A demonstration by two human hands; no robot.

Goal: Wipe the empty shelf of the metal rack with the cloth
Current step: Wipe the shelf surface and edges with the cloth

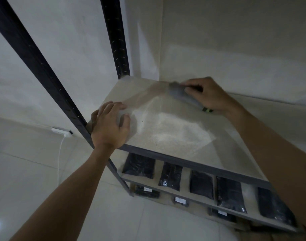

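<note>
My right hand (210, 96) grips the cloth (183, 95), apparently bunched; my left hand (110, 126) rests flat on the shelf (174, 133). Risk: corner strokes miss dust.

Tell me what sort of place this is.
Probably a storeroom: a black metal rack in a bare wall corner, rows of dark sealed packets on its lower shelves, and a tiled floor.

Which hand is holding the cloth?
The right hand, at the back of the empty shelf, grips the grey cloth. The left hand only rests on the shelf's front left corner.
</note>
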